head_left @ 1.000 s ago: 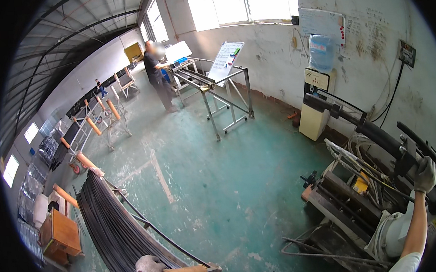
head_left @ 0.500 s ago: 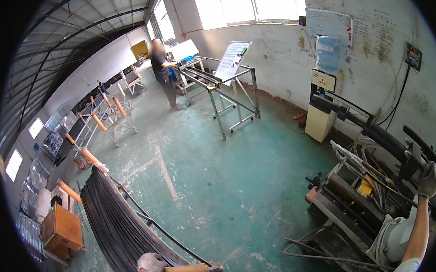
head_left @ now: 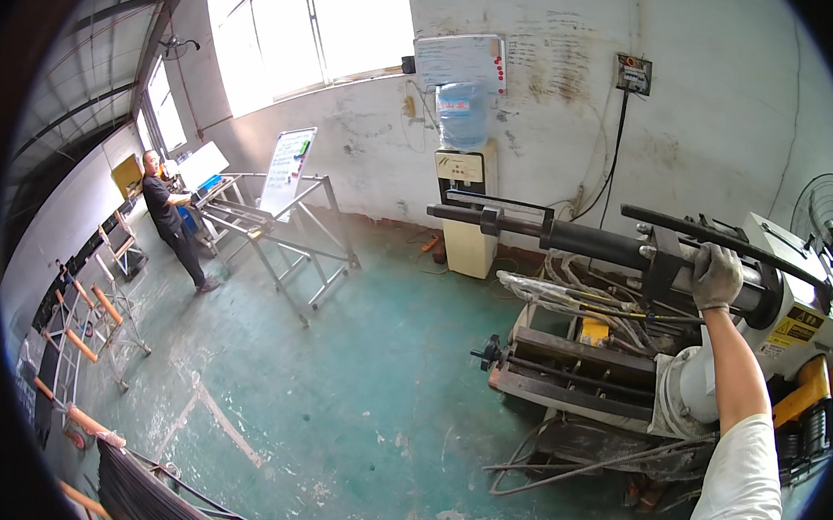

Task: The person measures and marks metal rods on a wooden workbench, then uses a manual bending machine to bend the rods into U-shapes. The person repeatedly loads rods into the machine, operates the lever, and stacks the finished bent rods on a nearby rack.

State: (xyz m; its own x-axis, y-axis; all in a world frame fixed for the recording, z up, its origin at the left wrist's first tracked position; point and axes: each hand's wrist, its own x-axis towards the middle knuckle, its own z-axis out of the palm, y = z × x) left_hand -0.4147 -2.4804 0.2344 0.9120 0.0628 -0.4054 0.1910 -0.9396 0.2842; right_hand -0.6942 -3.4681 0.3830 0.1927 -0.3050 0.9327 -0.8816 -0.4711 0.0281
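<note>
My right hand (head_left: 717,277), in a grey work glove, lies over the thick black cylinder (head_left: 686,288) of the bending machine, its fingers curled round the top. A long dark shaft (head_left: 518,223) runs left from that cylinder, with a thinner black bar (head_left: 664,223) above and behind my hand. Beneath my forearm are a white round housing (head_left: 697,385) and the machine's dark metal bed (head_left: 582,369). My left hand is out of the picture. At the lower left, a bundle of long black rods (head_left: 156,504) lies on a rack.
Cables (head_left: 541,475) trail on the green floor by the machine. A water dispenser (head_left: 468,210) stands against the wall. Farther left are a metal frame table (head_left: 274,232) with a whiteboard (head_left: 286,170) and a standing person (head_left: 171,216). Racks with orange padded posts (head_left: 82,345) line the left.
The view has swung right, bringing more of the machine into sight. My left hand, earlier at the brown tube on the rod rack, has left the picture. My right hand is still on the machine.
</note>
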